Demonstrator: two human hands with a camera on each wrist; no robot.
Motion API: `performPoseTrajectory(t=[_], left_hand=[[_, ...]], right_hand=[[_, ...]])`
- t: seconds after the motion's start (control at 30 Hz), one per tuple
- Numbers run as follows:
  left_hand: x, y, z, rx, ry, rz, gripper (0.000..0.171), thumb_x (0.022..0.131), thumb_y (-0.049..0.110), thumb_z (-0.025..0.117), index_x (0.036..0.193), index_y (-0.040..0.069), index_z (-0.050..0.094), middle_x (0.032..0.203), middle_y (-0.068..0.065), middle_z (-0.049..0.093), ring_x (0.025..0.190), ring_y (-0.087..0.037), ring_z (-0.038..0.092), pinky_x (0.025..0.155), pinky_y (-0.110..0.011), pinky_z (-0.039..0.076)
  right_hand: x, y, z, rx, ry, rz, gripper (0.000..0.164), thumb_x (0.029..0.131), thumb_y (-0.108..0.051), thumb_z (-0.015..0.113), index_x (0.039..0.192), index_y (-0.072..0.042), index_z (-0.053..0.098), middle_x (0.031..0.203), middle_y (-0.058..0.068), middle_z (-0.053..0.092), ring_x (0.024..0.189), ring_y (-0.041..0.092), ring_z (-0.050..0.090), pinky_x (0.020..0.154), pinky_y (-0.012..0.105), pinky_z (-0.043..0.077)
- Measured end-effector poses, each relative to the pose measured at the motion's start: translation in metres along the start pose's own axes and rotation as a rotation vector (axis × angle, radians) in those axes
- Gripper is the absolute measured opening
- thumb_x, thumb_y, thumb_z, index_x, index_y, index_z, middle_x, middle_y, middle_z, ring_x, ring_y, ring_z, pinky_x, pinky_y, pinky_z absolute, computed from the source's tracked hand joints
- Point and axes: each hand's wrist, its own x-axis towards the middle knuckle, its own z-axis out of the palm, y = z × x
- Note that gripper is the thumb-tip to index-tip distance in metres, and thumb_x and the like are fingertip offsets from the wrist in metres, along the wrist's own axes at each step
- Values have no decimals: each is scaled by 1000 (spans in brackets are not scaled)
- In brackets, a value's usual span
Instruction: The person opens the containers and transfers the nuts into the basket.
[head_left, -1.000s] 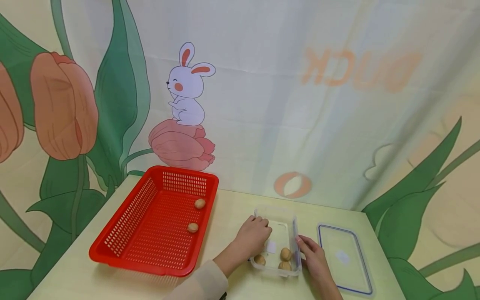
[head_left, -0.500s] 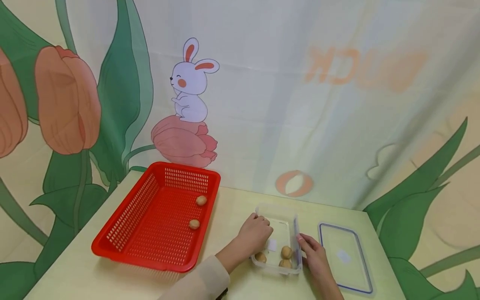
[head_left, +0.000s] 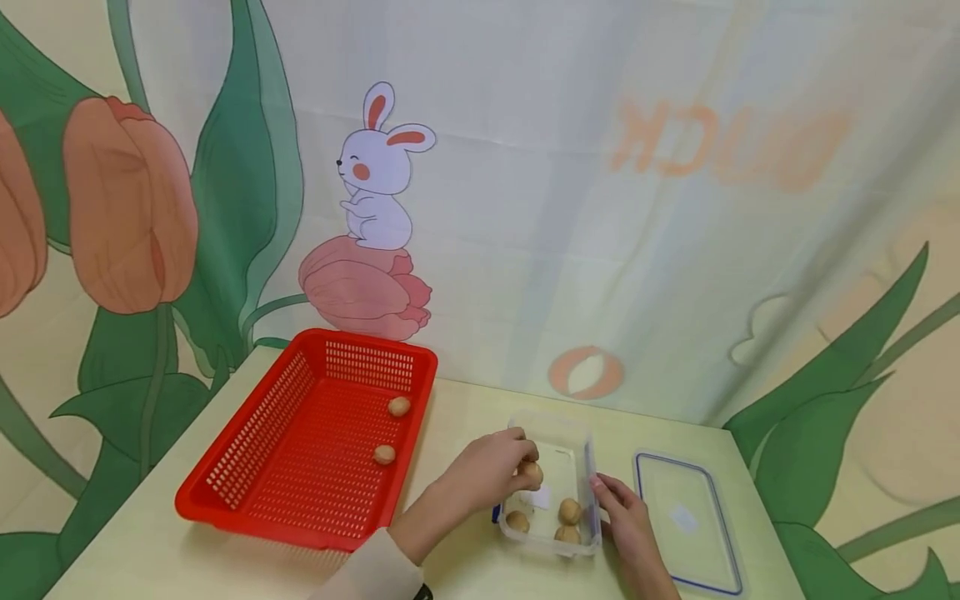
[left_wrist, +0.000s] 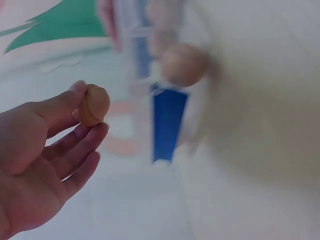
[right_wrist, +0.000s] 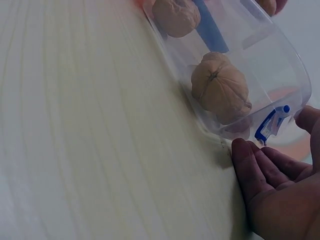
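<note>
A clear plastic food container (head_left: 551, 547) stands on the table with several walnuts inside, among them a walnut (head_left: 570, 511) by its right wall. Above the container's left side, my left hand (head_left: 483, 471) pinches a walnut (left_wrist: 94, 106) between thumb and fingertips. My right hand (head_left: 630, 521) is at the container's right side. In the right wrist view its thumb touches the rim and its fairly straight fingers touch the outside near the base, beside a blue clasp (right_wrist: 270, 125). The left wrist view is blurred around the container.
A red perforated basket (head_left: 315, 467) stands on the left, holding an upper walnut (head_left: 399, 406) and a lower walnut (head_left: 385, 454) near its right wall. Right of the container lies a clear lid (head_left: 693, 542) with a blue seal. A printed curtain (head_left: 510, 208) hangs behind the table.
Earlier my left hand was down inside the container's left side. It has risen slightly and turned, and a walnut now shows in its fingers. My right hand stays in place.
</note>
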Motion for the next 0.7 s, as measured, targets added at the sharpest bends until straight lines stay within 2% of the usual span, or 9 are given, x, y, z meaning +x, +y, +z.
performPoseTrajectory(t=[0.1, 0.23, 0.3, 0.53, 0.7], left_hand=[[-14, -3, -21, -127, 20, -5, 29, 96, 26, 82, 120, 10, 77, 105, 3, 64, 88, -7, 61, 82, -22, 55], [-30, -15, -43, -218, 60, -10, 25, 97, 21, 81, 118, 8, 76, 104, 3, 62, 93, -9, 63, 87, -24, 56], [-39, -22, -54, -248, 72, -41, 25, 96, 22, 82, 116, 9, 75, 104, 4, 62, 94, -10, 64, 87, -26, 57], [-70, -50, -88, -316, 158, -267, 30, 89, 25, 88, 116, 18, 75, 105, 9, 67, 101, -15, 68, 87, -33, 62], [-89, -81, -98, -345, 215, -360, 36, 88, 27, 89, 119, 21, 73, 110, 7, 69, 108, -20, 69, 87, -36, 63]], right_hand=[[-1, 0, 0, -1, 6, 5, 72, 104, -50, 66, 150, 3, 52, 153, 25, 51, 139, 34, 47, 114, 57, 45], [0, 0, -1, -14, 13, 13, 71, 104, -50, 66, 150, 1, 52, 152, 24, 54, 134, 34, 53, 112, 58, 47], [0, 1, -1, -11, 13, 12, 70, 104, -50, 65, 150, 2, 52, 151, 25, 54, 133, 34, 53, 111, 56, 48], [-2, 3, -1, -15, 23, 5, 69, 104, -49, 66, 149, 2, 54, 150, 23, 56, 133, 32, 53, 109, 52, 50], [1, 2, -3, -21, 16, -7, 67, 104, -47, 67, 149, 1, 55, 147, 21, 60, 125, 27, 59, 105, 49, 53]])
